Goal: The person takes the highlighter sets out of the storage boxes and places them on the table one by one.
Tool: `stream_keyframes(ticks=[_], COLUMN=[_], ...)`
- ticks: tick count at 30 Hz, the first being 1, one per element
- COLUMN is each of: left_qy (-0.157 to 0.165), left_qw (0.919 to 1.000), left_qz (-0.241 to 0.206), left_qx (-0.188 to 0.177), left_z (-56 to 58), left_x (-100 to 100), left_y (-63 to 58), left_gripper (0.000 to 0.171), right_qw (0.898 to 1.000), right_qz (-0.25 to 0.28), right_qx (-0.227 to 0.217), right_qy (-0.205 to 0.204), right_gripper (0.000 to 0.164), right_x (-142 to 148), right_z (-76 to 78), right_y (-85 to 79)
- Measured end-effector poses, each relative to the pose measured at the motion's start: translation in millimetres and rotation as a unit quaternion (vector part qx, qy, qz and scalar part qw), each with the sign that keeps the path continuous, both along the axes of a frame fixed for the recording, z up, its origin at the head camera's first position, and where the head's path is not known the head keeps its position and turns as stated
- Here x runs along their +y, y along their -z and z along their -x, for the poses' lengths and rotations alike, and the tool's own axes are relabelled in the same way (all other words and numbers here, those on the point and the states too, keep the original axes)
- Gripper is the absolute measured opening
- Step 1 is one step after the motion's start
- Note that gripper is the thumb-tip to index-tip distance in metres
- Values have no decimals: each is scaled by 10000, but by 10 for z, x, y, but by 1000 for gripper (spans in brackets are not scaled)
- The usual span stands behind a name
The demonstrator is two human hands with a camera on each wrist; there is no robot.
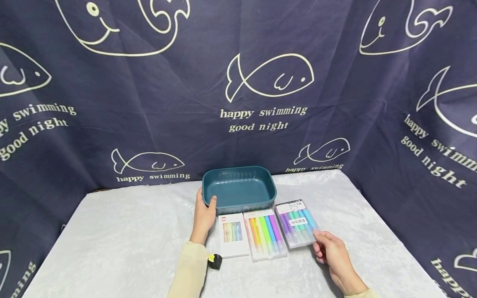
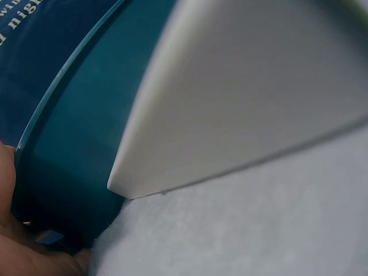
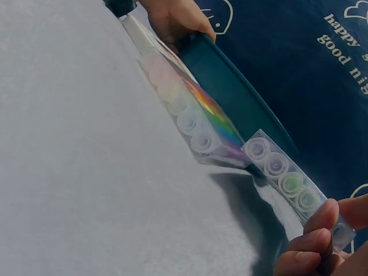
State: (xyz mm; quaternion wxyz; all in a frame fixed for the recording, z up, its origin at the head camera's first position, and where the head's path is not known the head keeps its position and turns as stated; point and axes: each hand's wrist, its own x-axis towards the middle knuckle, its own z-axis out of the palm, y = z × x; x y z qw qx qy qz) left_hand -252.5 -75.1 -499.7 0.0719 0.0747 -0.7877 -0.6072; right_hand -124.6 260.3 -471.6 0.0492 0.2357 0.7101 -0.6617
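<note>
My left hand (image 1: 204,215) grips the left side of a dark teal plastic basin (image 1: 242,192), thumb over its rim. With the thumb and fingers of my right hand (image 1: 333,250), I pinch the near right corner of a clear pack of purple, green and blue markers (image 1: 296,225). In the right wrist view this marker pack (image 3: 277,164) is raised, with a shadow below it. Left of it lies a clear pack of rainbow-coloured markers (image 1: 265,236). A flat white box (image 1: 234,245) with a coloured window sits beside that, close to my left wrist.
The table is covered with a pale grey cloth (image 1: 130,231). Behind the basin and along both sides hangs a dark blue curtain (image 1: 186,111) with white fish drawings and lettering. A small black device (image 1: 215,261) with a yellow mark is at my left wrist.
</note>
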Motion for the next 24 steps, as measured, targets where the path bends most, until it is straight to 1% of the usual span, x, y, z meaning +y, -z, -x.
stream_keyframes(ticks=[7,13,21,24], left_qy=[5,2,22,23], left_qw=[10000,10000,10000,9999], left_qz=[-19,-17,-74,-80], left_qx=[-6,-41,-40,-62], left_z=[5,-1,-10,-10], left_x=[-2,-6,-5,-3], left_y=[-6,-8,-34,-38], left_gripper=[64,64,64,65], right_qw=[9996,9986,9959,9952], right_qz=[-229,-509,-863,-909], right_qx=[-187,-137,-250,-312], right_qy=[-12,-4,-110,-194], right_gripper=[25,26,27,23], right_x=[-16,-38,-36,-29], right_z=[8,9,7,-11], right_y=[45,65,77,80])
